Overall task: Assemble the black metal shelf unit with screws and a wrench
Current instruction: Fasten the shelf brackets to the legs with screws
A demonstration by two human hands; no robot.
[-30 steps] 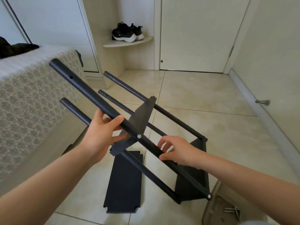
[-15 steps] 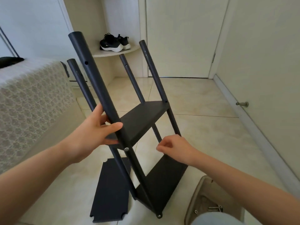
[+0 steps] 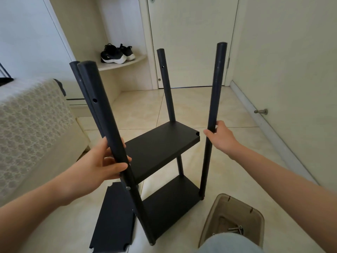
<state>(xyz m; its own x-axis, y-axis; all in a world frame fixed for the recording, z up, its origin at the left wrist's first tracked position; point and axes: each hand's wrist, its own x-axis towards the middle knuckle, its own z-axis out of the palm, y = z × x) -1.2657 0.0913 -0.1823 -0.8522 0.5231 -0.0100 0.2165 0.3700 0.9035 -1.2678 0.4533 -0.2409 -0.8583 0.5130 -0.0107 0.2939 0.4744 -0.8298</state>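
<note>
The black metal shelf unit (image 3: 160, 148) stands upright on the tiled floor, with two black shelf boards mounted between its black poles. My left hand (image 3: 102, 161) grips the near left pole (image 3: 102, 114) at the height of the upper board. My right hand (image 3: 221, 136) holds the near right pole (image 3: 213, 110), fingers curled behind it. That corner of the upper board shows an open notch, apart from the pole. A loose black shelf board (image 3: 114, 218) lies flat on the floor at the lower left. Several screws (image 3: 236, 230) lie in a brown tray (image 3: 215, 216).
A bed with a patterned cover (image 3: 31, 125) stands close on the left. A closed door (image 3: 191, 41) and a corner shelf with black shoes (image 3: 116, 54) are behind. The wall with a door stopper (image 3: 261, 111) runs along the right. My knee in jeans (image 3: 231, 243) shows at the bottom.
The shelf unit has swung from lying tilted to standing upright on the floor. My right hand moved from the lower boards up to the near right pole. The left hand kept its grip.
</note>
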